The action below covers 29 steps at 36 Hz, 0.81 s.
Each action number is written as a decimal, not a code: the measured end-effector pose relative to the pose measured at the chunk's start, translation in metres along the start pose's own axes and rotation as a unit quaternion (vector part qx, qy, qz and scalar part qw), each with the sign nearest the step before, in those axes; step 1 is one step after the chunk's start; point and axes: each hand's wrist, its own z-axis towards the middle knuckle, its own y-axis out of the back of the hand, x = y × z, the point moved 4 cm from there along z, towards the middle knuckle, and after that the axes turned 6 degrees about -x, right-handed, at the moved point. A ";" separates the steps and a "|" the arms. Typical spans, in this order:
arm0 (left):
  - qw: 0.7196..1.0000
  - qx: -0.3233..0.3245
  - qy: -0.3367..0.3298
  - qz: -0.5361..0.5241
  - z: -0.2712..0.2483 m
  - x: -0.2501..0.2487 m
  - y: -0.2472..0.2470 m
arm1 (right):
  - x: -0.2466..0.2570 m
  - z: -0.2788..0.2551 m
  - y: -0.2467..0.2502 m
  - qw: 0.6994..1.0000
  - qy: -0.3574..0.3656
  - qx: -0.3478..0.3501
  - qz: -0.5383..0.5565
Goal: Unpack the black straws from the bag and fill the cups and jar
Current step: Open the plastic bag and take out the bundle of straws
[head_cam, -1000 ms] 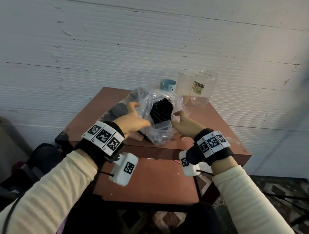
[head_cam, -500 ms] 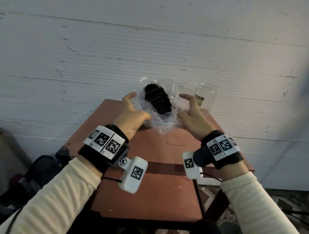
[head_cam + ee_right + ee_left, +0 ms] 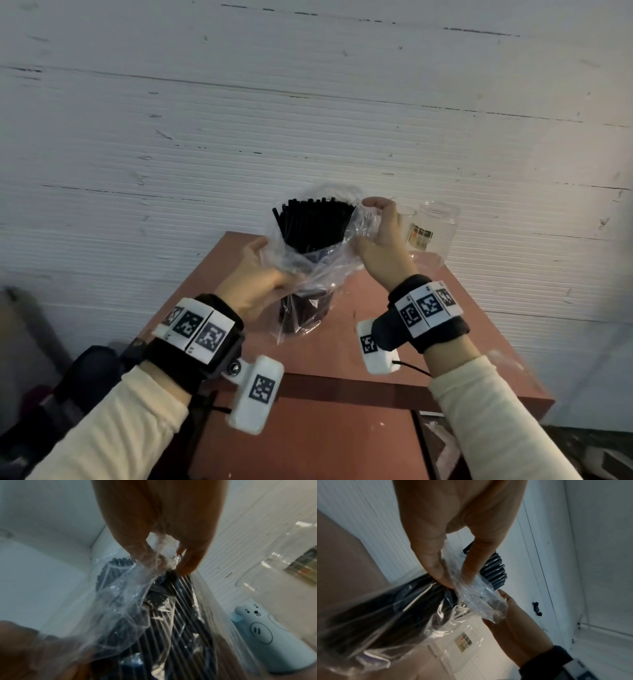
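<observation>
Bag (image 3: 310, 274) upright above the bench (image 3: 359, 308): left hand (image 3: 255, 277) grips its side, right hand (image 3: 382, 236) pinches the rim, peeling plastic down so the straws (image 3: 313, 222) stand clear for grabbing.

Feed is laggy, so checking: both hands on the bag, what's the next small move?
Probably peel the plastic bag lower. The left hand and right hand pinch its opened mouth, the black straws already stick out, and the jar stands empty behind.
</observation>
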 end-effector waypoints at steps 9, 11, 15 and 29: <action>0.973 -0.055 -0.090 0.207 0.007 -0.006 0.023 | 0.000 0.007 -0.004 0.998 0.013 0.046 0.028; 0.972 -0.056 -0.078 0.214 0.010 -0.007 0.024 | -0.001 0.010 -0.005 0.998 0.016 0.050 0.021; 0.988 -0.058 -0.056 0.133 0.014 -0.004 0.028 | -0.007 0.016 -0.009 0.999 0.004 0.046 0.018; 0.984 0.003 -0.121 0.134 0.019 -0.015 0.045 | -0.013 0.027 0.005 0.982 -0.120 0.115 0.090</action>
